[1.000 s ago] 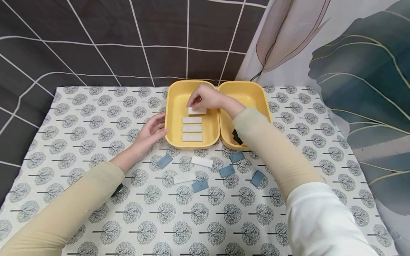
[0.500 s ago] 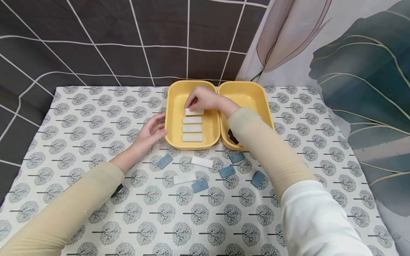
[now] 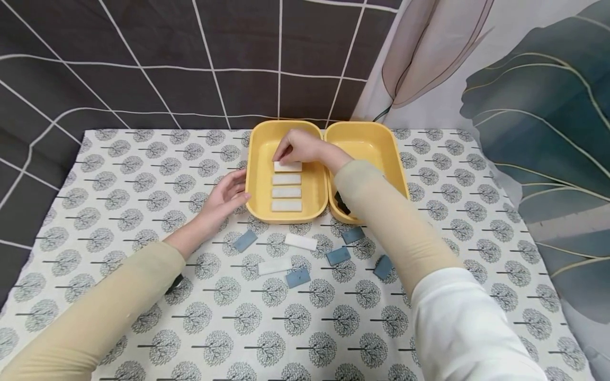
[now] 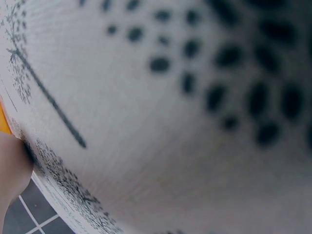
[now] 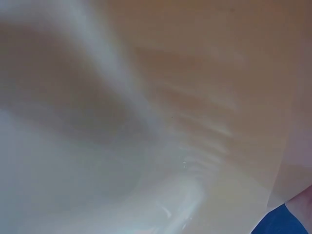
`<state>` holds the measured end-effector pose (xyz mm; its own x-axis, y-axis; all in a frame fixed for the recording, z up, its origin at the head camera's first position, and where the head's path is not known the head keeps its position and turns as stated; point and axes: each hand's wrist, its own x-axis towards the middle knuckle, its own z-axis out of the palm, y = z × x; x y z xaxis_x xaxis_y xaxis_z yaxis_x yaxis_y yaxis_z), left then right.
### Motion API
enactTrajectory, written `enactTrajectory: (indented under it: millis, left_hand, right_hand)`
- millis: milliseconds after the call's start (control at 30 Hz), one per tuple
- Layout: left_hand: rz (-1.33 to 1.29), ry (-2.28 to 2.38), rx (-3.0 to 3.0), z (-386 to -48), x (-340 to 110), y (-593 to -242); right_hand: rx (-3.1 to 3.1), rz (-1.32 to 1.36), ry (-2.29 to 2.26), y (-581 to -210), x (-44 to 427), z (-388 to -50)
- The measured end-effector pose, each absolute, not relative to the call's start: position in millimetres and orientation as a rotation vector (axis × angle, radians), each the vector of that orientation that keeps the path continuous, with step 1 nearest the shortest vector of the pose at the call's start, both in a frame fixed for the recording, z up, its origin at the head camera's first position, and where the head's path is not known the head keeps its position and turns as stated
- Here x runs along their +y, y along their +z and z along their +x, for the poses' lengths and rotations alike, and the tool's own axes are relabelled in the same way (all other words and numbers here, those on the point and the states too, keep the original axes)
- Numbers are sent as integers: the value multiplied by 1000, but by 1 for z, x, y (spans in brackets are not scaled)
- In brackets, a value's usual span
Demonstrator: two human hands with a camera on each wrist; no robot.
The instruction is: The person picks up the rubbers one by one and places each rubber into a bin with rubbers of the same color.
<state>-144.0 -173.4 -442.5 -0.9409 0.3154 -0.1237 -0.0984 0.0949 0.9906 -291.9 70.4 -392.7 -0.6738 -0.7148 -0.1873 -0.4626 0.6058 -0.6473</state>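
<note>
In the left tray [image 3: 258, 159], near the far edge of the bench [image 3: 229, 312], our right hand [image 3: 302, 146] pinches a white block [image 3: 288, 168] — just slid left, nearly lining up with three others [image 3: 286, 192] — while our left hand [image 3: 220, 200], loosely spread, touches the tray.

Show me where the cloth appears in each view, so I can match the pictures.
Head: the cloth spreads under the left box and down to the bottom edge.
Left wrist: it fills most of the picture, close up, its print blurred at top right.
Right wrist: no print to be seen; blurred surfaces fill most of it.
Landmark, shared by head and left wrist only: the left hand, at the left box's outer side in head, at the left edge in left wrist.
</note>
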Motion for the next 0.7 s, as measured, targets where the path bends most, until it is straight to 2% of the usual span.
enactTrajectory:
  millis: [700]
  left_hand:
    - [209, 1905, 2078, -143, -174, -441]
  right_hand:
    - [2373, -895, -741, -399, 64, -294]
